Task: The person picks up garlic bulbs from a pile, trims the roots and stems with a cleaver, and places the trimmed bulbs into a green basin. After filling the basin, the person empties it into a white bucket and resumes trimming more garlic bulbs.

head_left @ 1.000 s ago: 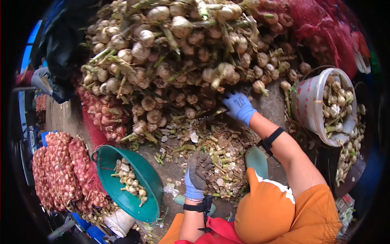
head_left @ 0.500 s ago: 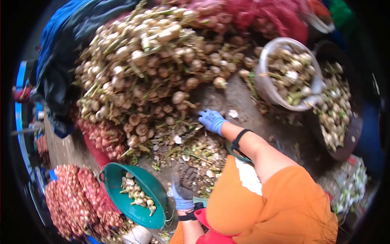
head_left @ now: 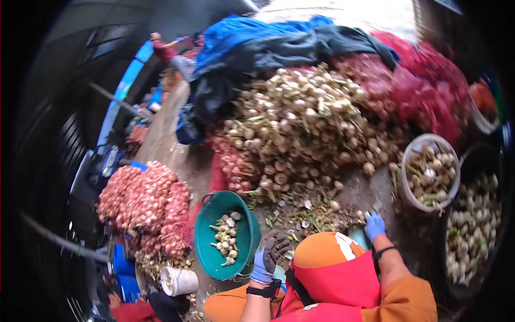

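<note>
My left hand [head_left: 268,255], in a blue glove with a dark, soiled palm, is raised beside the green basin [head_left: 201,241]. Its fingers are loosely apart and nothing shows in them. Garlic bulbs [head_left: 226,236] with short stems lie inside that basin. Beyond my right knee is my right hand [head_left: 374,226], also blue-gloved, low over the littered floor. Its fingers look bent, and blur hides what they hold, if anything. Cut stems and skins [head_left: 306,214] are strewn ahead of my legs, below a large heap of garlic [head_left: 306,118].
A white bucket of garlic [head_left: 406,188] stands right, near a dark tub [head_left: 456,287] of bulbs. Full red net sacks [head_left: 142,206] and a small white pail [head_left: 181,282] are left. Blue tarpaulin [head_left: 236,35] edges the heap. People are at far left [head_left: 165,52] and lower left [head_left: 131,311].
My view has swung up and left, so the heap and basin appear farther right. My right hand has drawn back from the heap's edge to beside my knee. My left hand has lifted slightly.
</note>
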Action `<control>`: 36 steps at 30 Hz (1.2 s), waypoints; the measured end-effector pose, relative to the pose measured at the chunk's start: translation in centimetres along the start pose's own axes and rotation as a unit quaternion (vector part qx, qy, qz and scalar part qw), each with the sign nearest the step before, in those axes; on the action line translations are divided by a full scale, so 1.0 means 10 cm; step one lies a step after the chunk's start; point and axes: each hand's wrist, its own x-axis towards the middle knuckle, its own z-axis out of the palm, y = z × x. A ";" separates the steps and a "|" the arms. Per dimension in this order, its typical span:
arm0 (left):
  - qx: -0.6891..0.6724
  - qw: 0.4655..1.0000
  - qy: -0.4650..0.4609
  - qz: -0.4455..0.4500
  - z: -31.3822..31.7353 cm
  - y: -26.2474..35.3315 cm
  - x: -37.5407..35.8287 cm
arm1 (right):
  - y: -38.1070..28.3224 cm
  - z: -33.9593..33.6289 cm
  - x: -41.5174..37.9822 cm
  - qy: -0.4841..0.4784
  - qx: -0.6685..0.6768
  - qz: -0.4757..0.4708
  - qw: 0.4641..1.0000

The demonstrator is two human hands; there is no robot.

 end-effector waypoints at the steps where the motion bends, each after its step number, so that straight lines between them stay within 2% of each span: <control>1: 0.004 1.000 -0.004 0.020 0.02 0.07 -0.07 | -0.03 -0.12 -0.06 -0.045 0.009 0.048 0.998; 2: 0.012 0.999 -0.012 0.031 0.03 0.13 -0.13 | -0.08 -0.18 -0.10 -0.040 0.013 0.036 0.998; 4: 0.001 0.999 0.001 0.053 -0.07 0.24 -0.21 | -0.11 -0.24 -0.18 -0.037 0.063 0.117 0.990; 9: -0.019 0.992 0.071 0.102 -0.11 0.66 -0.59 | -0.01 -0.32 -0.22 -0.057 0.083 0.107 0.989; 11: 0.004 0.988 0.074 0.137 -0.23 0.72 -0.68 | 0.06 -0.28 -0.23 0.001 0.132 0.099 0.986; 12: 0.011 0.986 0.079 0.143 -0.22 0.77 -0.75 | 0.06 -0.38 -0.22 -0.005 0.147 0.111 0.983; 14: 0.031 0.982 0.072 0.174 -0.21 0.83 -0.81 | 0.00 -0.63 -0.19 0.053 0.208 0.056 0.975; 15: 0.024 0.983 0.051 0.176 -0.25 0.85 -0.83 | -0.16 -1.02 -0.24 0.123 0.258 -0.019 0.958; 16: 0.078 0.973 0.072 0.207 -0.48 0.84 -0.78 | -0.20 -1.34 -0.24 0.199 0.226 -0.123 0.946; 17: 0.131 0.961 0.092 0.224 -0.73 0.75 -0.79 | -0.16 -1.64 -0.26 0.232 0.220 -0.147 0.936; 18: 0.105 0.966 0.101 0.213 -0.59 0.73 -0.85 | -0.23 -2.13 -0.33 0.262 0.199 -0.168 0.930; 19: 0.081 0.969 0.110 0.204 -0.37 0.79 -0.85 | -0.17 -2.47 -0.41 0.329 0.098 -0.182 0.921; 20: 0.121 0.974 0.074 0.178 -0.31 0.83 -0.89 | -0.07 -2.72 -0.44 0.337 0.090 -0.132 0.928; 21: 0.156 0.973 0.029 0.167 -0.30 0.85 -0.82 | 0.06 -2.92 -0.48 0.323 0.097 -0.041 0.940; 23: 0.058 0.985 -0.106 0.121 -0.45 0.83 -0.67 | 0.19 -3.16 -0.60 0.371 -0.035 -0.023 0.928; 25: 0.061 0.985 -0.107 0.118 -0.43 0.68 -0.58 | 0.11 -3.10 -0.78 0.318 -0.014 -0.043 0.947; 26: 0.067 0.988 -0.089 0.109 -0.39 0.63 -0.55 | 0.06 -2.88 -0.82 0.248 0.030 -0.044 0.967; 27: 0.076 0.990 -0.070 0.100 -0.35 0.60 -0.55 | 0.11 -2.51 -0.79 0.186 0.015 -0.064 0.980; 28: 0.087 0.989 -0.064 0.099 -0.29 0.58 -0.54 | 0.11 -2.15 -0.74 0.114 0.088 -0.097 0.985; 29: 0.090 0.989 -0.065 0.096 -0.22 0.58 -0.54 | 0.06 -1.87 -0.74 -0.013 0.101 -0.019 0.995; 30: 0.111 0.989 -0.047 0.090 -0.14 0.60 -0.56 | 0.14 -1.49 -0.66 -0.091 0.062 0.030 0.993; 31: 0.133 0.987 -0.029 0.085 -0.06 0.64 -0.57 | 0.16 -1.24 -0.61 -0.119 0.084 0.080 0.986; 32: 0.191 0.977 0.022 0.091 0.04 0.66 -0.63 | 0.16 -0.98 -0.57 -0.075 0.111 0.088 0.987; 33: 0.192 0.977 0.027 0.092 0.00 0.67 -0.65 | 0.10 -0.91 -0.49 -0.078 0.113 0.084 0.987; 35: 0.218 0.972 0.032 0.086 -0.09 0.73 -0.75 | -0.06 -0.72 -0.30 -0.006 0.134 0.017 0.991; 36: 0.217 0.971 0.053 0.088 -0.10 0.74 -0.78 | -0.09 -0.59 -0.13 -0.014 0.075 -0.029 0.997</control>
